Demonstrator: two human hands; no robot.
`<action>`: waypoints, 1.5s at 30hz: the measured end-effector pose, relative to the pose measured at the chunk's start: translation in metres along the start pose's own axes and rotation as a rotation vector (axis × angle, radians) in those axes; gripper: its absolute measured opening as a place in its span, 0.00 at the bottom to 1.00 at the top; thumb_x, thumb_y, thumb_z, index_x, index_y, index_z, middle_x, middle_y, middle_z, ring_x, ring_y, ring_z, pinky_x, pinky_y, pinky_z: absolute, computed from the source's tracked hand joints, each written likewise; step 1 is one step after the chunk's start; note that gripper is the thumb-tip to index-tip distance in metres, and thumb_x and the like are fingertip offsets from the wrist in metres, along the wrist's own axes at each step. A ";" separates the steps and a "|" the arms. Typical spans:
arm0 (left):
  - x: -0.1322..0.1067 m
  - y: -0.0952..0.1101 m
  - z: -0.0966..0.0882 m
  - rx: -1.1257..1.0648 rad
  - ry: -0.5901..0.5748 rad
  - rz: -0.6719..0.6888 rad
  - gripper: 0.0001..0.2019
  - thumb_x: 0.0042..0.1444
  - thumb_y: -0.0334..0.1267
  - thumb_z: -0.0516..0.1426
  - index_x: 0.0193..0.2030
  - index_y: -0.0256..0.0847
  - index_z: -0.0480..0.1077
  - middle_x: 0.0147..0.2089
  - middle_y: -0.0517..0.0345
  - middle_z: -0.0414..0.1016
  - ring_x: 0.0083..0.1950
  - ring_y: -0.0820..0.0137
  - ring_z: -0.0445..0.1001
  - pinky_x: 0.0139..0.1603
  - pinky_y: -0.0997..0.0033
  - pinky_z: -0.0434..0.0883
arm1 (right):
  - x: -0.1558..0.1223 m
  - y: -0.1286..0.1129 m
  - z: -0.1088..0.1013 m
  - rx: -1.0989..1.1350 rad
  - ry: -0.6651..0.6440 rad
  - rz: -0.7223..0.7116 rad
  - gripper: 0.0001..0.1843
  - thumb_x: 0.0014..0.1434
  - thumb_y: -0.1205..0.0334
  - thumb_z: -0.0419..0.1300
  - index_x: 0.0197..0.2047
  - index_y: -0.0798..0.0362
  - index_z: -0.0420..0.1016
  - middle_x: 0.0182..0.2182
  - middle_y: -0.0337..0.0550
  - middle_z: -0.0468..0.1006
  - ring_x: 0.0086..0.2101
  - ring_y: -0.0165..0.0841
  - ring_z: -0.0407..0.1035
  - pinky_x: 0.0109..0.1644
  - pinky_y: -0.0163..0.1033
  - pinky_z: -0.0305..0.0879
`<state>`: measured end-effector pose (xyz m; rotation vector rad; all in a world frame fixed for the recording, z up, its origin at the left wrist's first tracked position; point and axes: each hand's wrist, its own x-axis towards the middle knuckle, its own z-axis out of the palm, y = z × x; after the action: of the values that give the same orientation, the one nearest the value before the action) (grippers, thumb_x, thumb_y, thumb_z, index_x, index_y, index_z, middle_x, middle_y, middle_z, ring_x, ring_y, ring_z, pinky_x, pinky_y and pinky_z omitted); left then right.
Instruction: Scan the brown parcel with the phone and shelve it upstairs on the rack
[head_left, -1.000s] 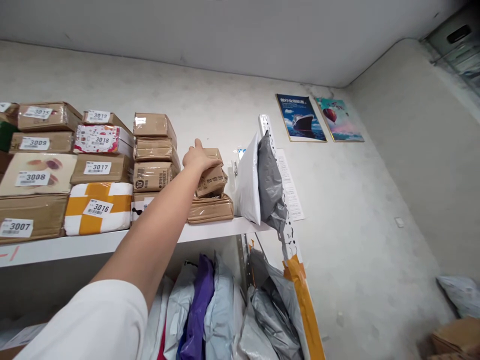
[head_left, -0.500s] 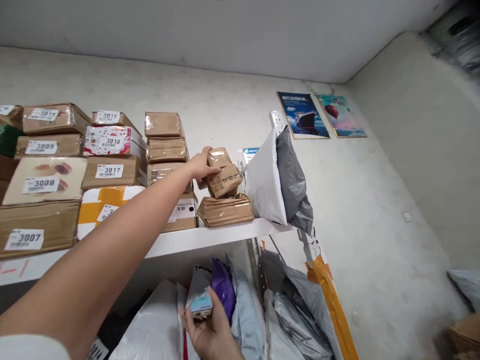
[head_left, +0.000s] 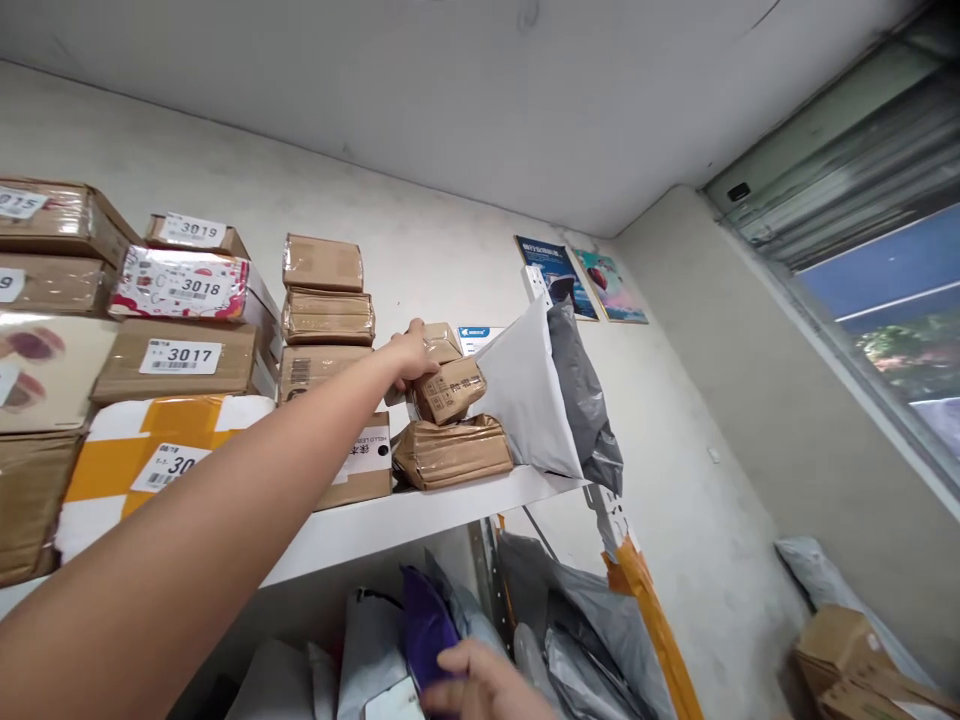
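Note:
My left hand (head_left: 411, 358) reaches up to the top shelf and is closed on a small cardboard box (head_left: 453, 390) with dark print. Another small taped box (head_left: 441, 343) sits behind and above it, close to my fingers. Under them lies a wider cardboard parcel (head_left: 454, 452) wrapped in clear tape. At the bottom edge, my right hand (head_left: 484, 685) is partly cut off and blurred. Its fingers are bent at the side of a small white box-like device (head_left: 395, 702), in front of a purple bag (head_left: 427, 625).
Stacked boxes with number labels, such as the 3017 box (head_left: 180, 358), fill the shelf (head_left: 420, 520) on the left. White and grey mailing bags (head_left: 525, 390) lean at its right end. Below are grey bags (head_left: 585, 650) beside a taped post (head_left: 652, 620). Cartons (head_left: 847, 650) stand at right.
The view has turned right, bringing a window opening into sight. My left hand stays on the small box. My right hand and the device have moved lower in view.

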<state>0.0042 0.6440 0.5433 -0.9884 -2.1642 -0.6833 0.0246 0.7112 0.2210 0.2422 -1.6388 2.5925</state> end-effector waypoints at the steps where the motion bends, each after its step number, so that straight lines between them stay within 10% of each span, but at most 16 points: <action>1: 0.000 0.000 0.000 0.003 0.003 0.003 0.40 0.57 0.40 0.60 0.70 0.44 0.41 0.63 0.33 0.62 0.41 0.55 0.79 0.31 0.64 0.77 | -0.016 -0.023 0.011 0.016 0.033 -0.133 0.25 0.29 0.45 0.67 0.32 0.49 0.73 0.32 0.43 0.81 0.39 0.42 0.77 0.42 0.43 0.70; 4: -0.001 0.000 0.000 0.022 0.024 0.004 0.39 0.57 0.41 0.61 0.68 0.44 0.43 0.62 0.33 0.63 0.43 0.53 0.79 0.33 0.62 0.77 | -0.040 -0.105 0.045 -0.506 0.474 -1.120 0.36 0.42 0.49 0.65 0.55 0.48 0.64 0.50 0.49 0.75 0.53 0.42 0.68 0.56 0.47 0.66; 5: -0.002 0.001 0.000 0.032 0.033 0.002 0.38 0.57 0.41 0.61 0.68 0.43 0.44 0.62 0.33 0.63 0.44 0.52 0.78 0.35 0.61 0.77 | -0.038 -0.133 0.054 -0.747 0.605 -1.246 0.36 0.46 0.48 0.61 0.57 0.52 0.61 0.53 0.54 0.73 0.57 0.43 0.64 0.61 0.49 0.61; 8: -0.009 0.006 0.001 0.059 0.075 -0.014 0.37 0.56 0.41 0.62 0.67 0.40 0.46 0.63 0.33 0.63 0.54 0.50 0.74 0.47 0.58 0.74 | -0.010 -0.200 0.072 -1.209 0.912 -1.044 0.60 0.41 0.48 0.70 0.68 0.64 0.45 0.63 0.68 0.57 0.65 0.57 0.47 0.67 0.57 0.49; 11: -0.016 0.012 0.002 0.056 0.131 -0.036 0.37 0.57 0.40 0.61 0.67 0.39 0.45 0.64 0.34 0.59 0.59 0.52 0.69 0.52 0.60 0.71 | 0.023 -0.228 0.075 -1.286 0.990 -0.824 0.75 0.32 0.48 0.77 0.70 0.69 0.37 0.60 0.78 0.57 0.59 0.69 0.55 0.61 0.64 0.55; 16: -0.023 0.014 -0.002 0.037 0.191 0.010 0.35 0.59 0.40 0.59 0.67 0.42 0.44 0.65 0.38 0.58 0.56 0.55 0.71 0.49 0.63 0.71 | 0.042 -0.229 0.070 -1.266 1.069 -0.707 0.70 0.40 0.46 0.74 0.71 0.60 0.33 0.59 0.73 0.60 0.53 0.61 0.67 0.56 0.59 0.64; 22: -0.028 0.012 -0.015 0.092 0.220 0.085 0.36 0.59 0.40 0.59 0.68 0.41 0.43 0.67 0.36 0.55 0.56 0.53 0.71 0.50 0.63 0.70 | 0.042 -0.248 0.071 -1.270 1.145 -0.672 0.70 0.34 0.38 0.73 0.67 0.68 0.44 0.60 0.77 0.56 0.62 0.66 0.51 0.62 0.60 0.55; 26: -0.029 0.008 -0.019 0.080 0.243 0.076 0.35 0.59 0.42 0.59 0.67 0.41 0.45 0.65 0.36 0.59 0.55 0.53 0.72 0.49 0.62 0.70 | 0.042 -0.265 0.066 -1.368 1.029 -0.648 0.75 0.33 0.38 0.74 0.71 0.58 0.35 0.62 0.70 0.55 0.62 0.61 0.52 0.63 0.57 0.54; 31: -0.031 0.002 -0.023 0.059 0.309 0.155 0.33 0.59 0.42 0.59 0.66 0.42 0.46 0.65 0.38 0.59 0.61 0.52 0.67 0.54 0.60 0.69 | 0.046 -0.266 0.052 -1.439 0.969 -0.612 0.58 0.39 0.42 0.74 0.66 0.53 0.53 0.61 0.62 0.58 0.58 0.58 0.59 0.57 0.60 0.62; 36: -0.032 0.001 -0.031 -0.022 0.416 0.239 0.36 0.58 0.37 0.61 0.66 0.42 0.44 0.68 0.39 0.53 0.65 0.56 0.63 0.60 0.62 0.65 | 0.040 -0.266 0.055 -1.705 0.810 -0.976 0.55 0.37 0.57 0.75 0.64 0.53 0.52 0.61 0.56 0.56 0.57 0.53 0.58 0.60 0.57 0.61; 40: -0.031 0.002 -0.040 -0.071 0.459 0.272 0.38 0.57 0.35 0.62 0.67 0.41 0.43 0.68 0.40 0.53 0.67 0.58 0.60 0.63 0.64 0.62 | 0.022 -0.286 0.065 -2.217 0.411 -1.195 0.67 0.27 0.77 0.72 0.69 0.64 0.44 0.66 0.61 0.52 0.63 0.56 0.44 0.69 0.55 0.46; 45: -0.030 0.000 -0.045 -0.059 0.435 0.250 0.39 0.57 0.36 0.62 0.68 0.42 0.42 0.68 0.40 0.56 0.65 0.57 0.63 0.62 0.64 0.63 | 0.005 -0.306 0.068 -2.692 -0.208 -1.104 0.35 0.55 0.74 0.57 0.66 0.56 0.58 0.65 0.49 0.63 0.66 0.45 0.47 0.68 0.55 0.47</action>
<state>0.0344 0.5999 0.5499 -1.0112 -1.6221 -0.7620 0.0687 0.7812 0.5232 0.6174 -2.0796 -1.0638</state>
